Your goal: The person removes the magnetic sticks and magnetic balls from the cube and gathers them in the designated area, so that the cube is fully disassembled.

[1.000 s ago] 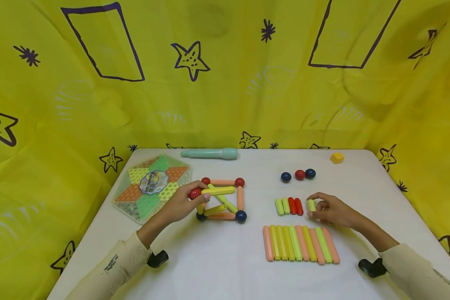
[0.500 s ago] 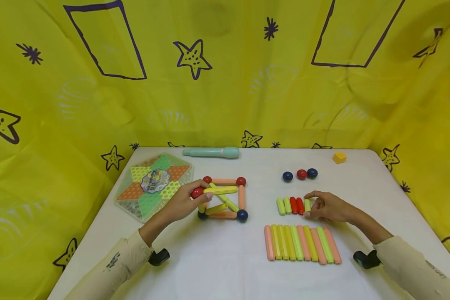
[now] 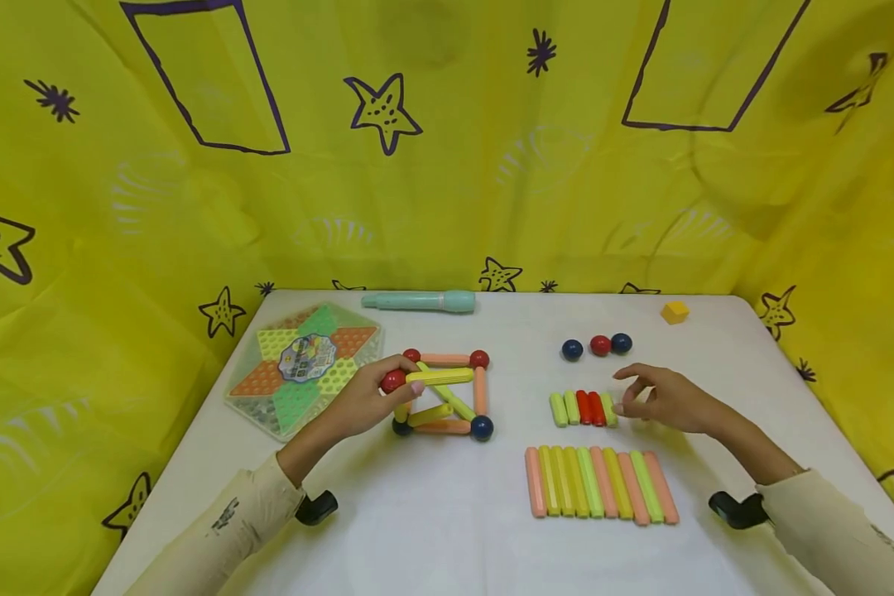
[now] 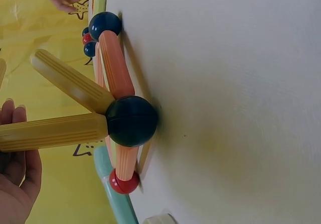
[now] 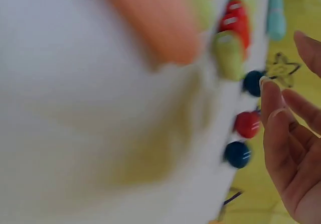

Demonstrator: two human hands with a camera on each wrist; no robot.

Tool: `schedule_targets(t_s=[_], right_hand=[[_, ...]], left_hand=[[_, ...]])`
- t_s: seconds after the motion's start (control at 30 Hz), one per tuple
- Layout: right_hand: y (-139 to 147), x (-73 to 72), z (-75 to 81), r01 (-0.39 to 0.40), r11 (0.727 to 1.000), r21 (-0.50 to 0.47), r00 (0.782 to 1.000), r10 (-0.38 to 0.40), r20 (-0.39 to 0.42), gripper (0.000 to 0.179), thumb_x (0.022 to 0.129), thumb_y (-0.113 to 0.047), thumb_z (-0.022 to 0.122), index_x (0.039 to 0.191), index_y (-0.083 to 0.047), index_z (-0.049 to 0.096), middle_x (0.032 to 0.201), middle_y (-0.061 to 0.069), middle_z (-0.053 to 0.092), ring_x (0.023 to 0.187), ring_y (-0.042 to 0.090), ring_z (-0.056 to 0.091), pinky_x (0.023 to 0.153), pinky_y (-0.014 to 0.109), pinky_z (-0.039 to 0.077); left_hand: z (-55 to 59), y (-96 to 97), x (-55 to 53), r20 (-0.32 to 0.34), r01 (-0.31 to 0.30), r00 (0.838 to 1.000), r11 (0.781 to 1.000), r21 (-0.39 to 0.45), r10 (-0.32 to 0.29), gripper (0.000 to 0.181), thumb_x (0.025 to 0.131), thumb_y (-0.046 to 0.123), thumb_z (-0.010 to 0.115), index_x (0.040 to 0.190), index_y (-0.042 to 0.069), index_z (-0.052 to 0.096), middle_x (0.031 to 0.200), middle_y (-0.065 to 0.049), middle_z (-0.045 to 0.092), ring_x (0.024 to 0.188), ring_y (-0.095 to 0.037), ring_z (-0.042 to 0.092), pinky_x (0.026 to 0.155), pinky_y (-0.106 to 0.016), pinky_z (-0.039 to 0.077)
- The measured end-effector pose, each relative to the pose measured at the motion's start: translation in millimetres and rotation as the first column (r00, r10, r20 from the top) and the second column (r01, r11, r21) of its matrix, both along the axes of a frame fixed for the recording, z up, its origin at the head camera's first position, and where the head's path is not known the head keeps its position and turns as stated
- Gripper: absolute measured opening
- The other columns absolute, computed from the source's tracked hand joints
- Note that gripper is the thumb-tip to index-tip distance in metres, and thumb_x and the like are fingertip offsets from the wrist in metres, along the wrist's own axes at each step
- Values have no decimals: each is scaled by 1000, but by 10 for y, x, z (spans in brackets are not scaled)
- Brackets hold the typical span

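A square frame of sticks and balls lies at centre left, with salmon sticks (image 3: 447,361), red balls at the back and dark blue balls (image 3: 481,427) in front. My left hand (image 3: 365,399) grips an upright yellow stick (image 4: 60,131) rising from a blue corner ball (image 4: 132,121), near its red top ball (image 3: 393,381). Another yellow stick (image 3: 441,377) points right from that ball. My right hand (image 3: 674,399), fingers loosely bent and holding nothing, hovers beside a short green stick (image 3: 608,409). That stick ends a row with short red sticks (image 3: 590,408).
Several long coloured sticks (image 3: 602,483) lie side by side in front of the short row. Two blue balls and a red ball (image 3: 600,345) sit behind it. A star game board (image 3: 305,364), a teal tube (image 3: 419,302) and a yellow cube (image 3: 674,312) are around the table.
My right hand has set the short green stick down at the right end of the short row, let go, and drawn slightly up and right. The left hand keeps its grip.
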State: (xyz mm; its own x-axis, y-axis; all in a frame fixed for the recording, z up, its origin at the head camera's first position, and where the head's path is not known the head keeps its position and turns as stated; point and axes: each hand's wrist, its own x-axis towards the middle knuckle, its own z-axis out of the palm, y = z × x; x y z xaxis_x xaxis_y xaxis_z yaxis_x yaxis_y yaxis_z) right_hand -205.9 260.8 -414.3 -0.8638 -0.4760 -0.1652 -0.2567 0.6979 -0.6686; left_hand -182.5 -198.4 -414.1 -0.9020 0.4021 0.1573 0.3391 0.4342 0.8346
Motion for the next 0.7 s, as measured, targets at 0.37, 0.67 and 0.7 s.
schedule_targets(t_s=[0.37, 0.67, 0.7], right_hand=[[-1280, -31, 428, -241, 964, -109, 966, 227, -125, 42, 96, -27, 70, 132, -10, 59, 112, 6, 68, 91, 15, 65, 79, 28, 55], [-1989, -126, 358, -394, 898, -197, 918, 376, -126, 31, 97, -23, 68, 126, -11, 64, 110, 6, 69, 78, 15, 64, 69, 29, 55], [-2011, -132, 359, -394, 897, -200, 918, 374, -132, 29, 97, -20, 68, 124, -11, 65, 107, 6, 69, 74, 15, 63, 67, 28, 55]], left_hand=[[41, -50, 6, -1, 28, 1000, 1000, -6, -28, 17, 98, 23, 65, 109, 10, 65, 78, -4, 59, 63, -11, 52, 57, -26, 45], [29, -29, 7, 14, 40, 999, 999, -15, -39, 18, 99, 24, 63, 113, 13, 64, 95, -7, 65, 75, -14, 60, 65, -28, 52], [34, -53, 15, 11, 35, 999, 999, -20, -35, 19, 99, 24, 63, 115, 13, 64, 99, -8, 66, 79, -15, 61, 68, -31, 53]])
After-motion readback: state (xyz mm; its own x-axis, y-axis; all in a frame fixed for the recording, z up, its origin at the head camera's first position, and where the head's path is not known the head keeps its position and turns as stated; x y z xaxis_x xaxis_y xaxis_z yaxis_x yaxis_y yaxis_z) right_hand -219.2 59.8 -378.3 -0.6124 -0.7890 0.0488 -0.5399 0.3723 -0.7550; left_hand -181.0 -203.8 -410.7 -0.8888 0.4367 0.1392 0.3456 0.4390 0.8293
